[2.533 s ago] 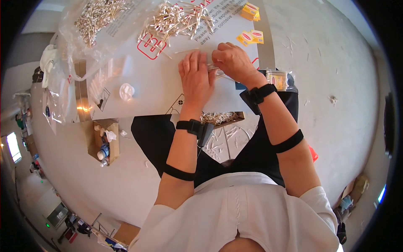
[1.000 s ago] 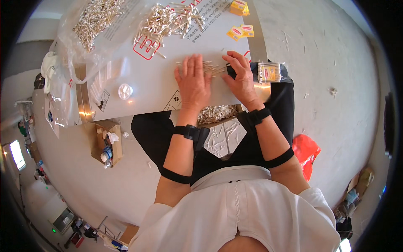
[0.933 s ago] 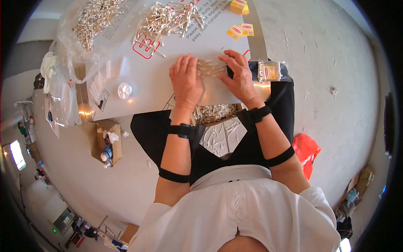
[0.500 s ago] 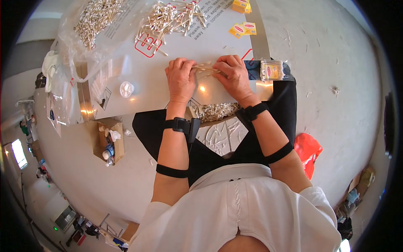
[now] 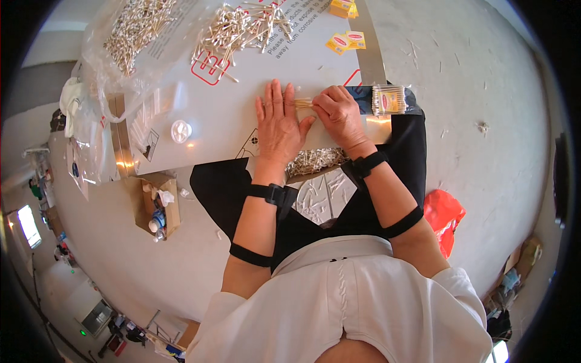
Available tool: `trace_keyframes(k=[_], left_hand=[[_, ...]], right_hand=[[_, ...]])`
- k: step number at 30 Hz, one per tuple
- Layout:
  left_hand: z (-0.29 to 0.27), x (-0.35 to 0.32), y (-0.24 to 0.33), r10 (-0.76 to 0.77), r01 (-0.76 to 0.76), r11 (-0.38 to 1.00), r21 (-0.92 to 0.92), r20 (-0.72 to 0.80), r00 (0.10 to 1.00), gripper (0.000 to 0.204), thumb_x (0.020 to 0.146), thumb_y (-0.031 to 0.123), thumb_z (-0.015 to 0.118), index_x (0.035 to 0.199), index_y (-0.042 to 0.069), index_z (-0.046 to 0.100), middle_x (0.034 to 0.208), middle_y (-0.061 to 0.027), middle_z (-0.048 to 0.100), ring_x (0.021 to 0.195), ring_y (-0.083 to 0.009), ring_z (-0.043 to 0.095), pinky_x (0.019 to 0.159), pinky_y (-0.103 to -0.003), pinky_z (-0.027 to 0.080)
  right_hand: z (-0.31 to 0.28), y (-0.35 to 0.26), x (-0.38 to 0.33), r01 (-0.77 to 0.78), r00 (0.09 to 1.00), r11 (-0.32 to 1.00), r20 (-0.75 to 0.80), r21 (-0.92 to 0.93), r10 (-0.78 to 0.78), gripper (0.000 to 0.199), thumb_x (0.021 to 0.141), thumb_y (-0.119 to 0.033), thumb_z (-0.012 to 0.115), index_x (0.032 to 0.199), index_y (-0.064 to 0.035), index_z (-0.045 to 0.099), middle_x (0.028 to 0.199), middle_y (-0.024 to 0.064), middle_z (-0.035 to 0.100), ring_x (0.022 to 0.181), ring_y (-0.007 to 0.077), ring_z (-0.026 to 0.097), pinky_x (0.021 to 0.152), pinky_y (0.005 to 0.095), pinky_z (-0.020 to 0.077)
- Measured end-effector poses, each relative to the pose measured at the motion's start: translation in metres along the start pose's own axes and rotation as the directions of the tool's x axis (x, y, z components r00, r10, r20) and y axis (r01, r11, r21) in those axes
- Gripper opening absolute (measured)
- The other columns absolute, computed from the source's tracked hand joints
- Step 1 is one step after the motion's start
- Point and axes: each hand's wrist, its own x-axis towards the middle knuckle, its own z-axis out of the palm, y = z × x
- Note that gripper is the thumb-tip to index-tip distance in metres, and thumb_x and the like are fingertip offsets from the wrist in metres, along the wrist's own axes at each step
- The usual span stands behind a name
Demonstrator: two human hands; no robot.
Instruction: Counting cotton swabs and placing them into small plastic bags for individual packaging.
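A small bunch of cotton swabs lies across the gap between my hands on the grey-white tabletop. My left hand is spread flat, palm down, over the bunch's left end and covers it. The fingers of my right hand pinch the right end of the same bunch. Just right of that hand, a flat pack of cotton swabs with a yellow label rests on a dark strip at the table's edge. A loose pile of swabs lies farther back.
A clear plastic bag with many swabs stands at the far left. Yellow cards lie at the back right, and a small round clear container sits left. Below the table edge is a box of swabs. A cardboard box stands on the floor.
My left hand has opened from a pinch, moved right and flattened over the swabs. My right hand stays in nearly the same place, and the bunch now looks more level and tighter.
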Motion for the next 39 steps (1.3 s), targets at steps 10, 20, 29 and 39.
trace_keyframes(k=[10, 20, 29, 39], left_hand=[[0.003, 0.002, -0.023, -0.338, 0.14, 0.792, -0.594, -0.236, 0.911, 0.052, 0.101, 0.03, 0.048, 0.142, -0.001, 0.038, 0.15, -0.021, 0.035, 0.14, -0.0365, 0.031, 0.115, -0.045, 0.025], [0.012, 0.026, -0.002, -0.363, 0.087, 0.622, -0.778, -0.189, 0.912, 0.04, 0.103, 0.028, 0.043, 0.132, 0.001, 0.053, 0.133, -0.0128, 0.055, 0.122, -0.0237, 0.051, 0.105, -0.035, 0.037], [0.02, 0.032, 0.003, -0.174, 0.014, 0.611, -0.791, -0.117, 0.978, 0.027, 0.099, 0.017, 0.049, 0.119, 0.002, 0.058, 0.121, -0.0132, 0.058, 0.113, -0.0269, 0.055, 0.099, -0.036, 0.043], [-0.01, 0.015, 0.014, 0.055, -0.089, 0.95, -0.3, -0.122, 0.991, 0.079, 0.07, 0.02, 0.08, 0.137, 0.003, 0.043, 0.137, -0.016, 0.049, 0.125, -0.0357, 0.047, 0.108, -0.044, 0.036]], right_hand=[[-0.006, -0.008, 0.003, -0.153, 0.961, 0.948, -0.181, 0.278, 0.208, 0.032, 0.083, -0.009, 0.068, 0.114, -0.0026, 0.062, 0.122, 0.0165, 0.058, 0.113, 0.0347, 0.057, 0.094, 0.0385, 0.0483], [0.02, -0.014, 0.013, -0.199, 0.915, 0.788, -0.178, 0.582, 0.363, 0.031, 0.101, -0.017, 0.05, 0.125, 0.002, 0.056, 0.137, 0.0183, 0.052, 0.125, 0.03, 0.052, 0.103, 0.0351, 0.0408], [0.028, -0.014, 0.017, -0.21, 0.905, 0.689, -0.129, 0.694, 0.406, 0.033, 0.102, -0.02, 0.048, 0.124, 0.0032, 0.057, 0.136, 0.0182, 0.053, 0.127, 0.0287, 0.05, 0.108, 0.0346, 0.0357], [0.001, 0.008, 0.01, -0.345, 0.853, 0.474, 0.059, 0.81, 0.519, 0.036, 0.1, -0.022, 0.053, 0.126, 0.0029, 0.058, 0.133, 0.0115, 0.057, 0.12, 0.0182, 0.053, 0.104, 0.03, 0.0399]])
